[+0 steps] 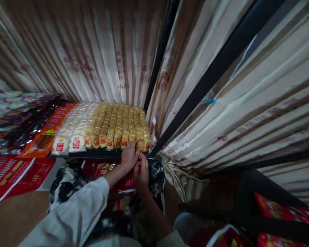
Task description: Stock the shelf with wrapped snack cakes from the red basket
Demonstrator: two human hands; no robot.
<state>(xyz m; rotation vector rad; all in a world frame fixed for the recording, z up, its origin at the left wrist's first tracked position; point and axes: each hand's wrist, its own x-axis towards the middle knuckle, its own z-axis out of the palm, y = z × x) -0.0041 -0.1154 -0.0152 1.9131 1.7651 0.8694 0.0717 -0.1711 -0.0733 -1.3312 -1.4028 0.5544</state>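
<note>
Rows of small yellow wrapped cakes (118, 123) stand packed together on a dark shelf (100, 153). My left hand (129, 156) reaches to the front edge of these rows near the right end, its fingers curled against the front packets. Just below and to the right, my right hand (142, 171) has its fingers bent and pinched together. The fingertips of both hands meet, and whatever lies between them is hidden. White round wrapped cakes (77, 142) with red labels fill the rows left of the yellow ones.
Left along the shelf lie an orange snack packet (43, 135) and dark shiny packets (23, 127). Red printed bags (12, 178) are below the shelf edge. Pleated fabric (113, 51) hangs behind, with a black post (195, 99) slanting close on the right. More red packets (280, 209) lie lower right.
</note>
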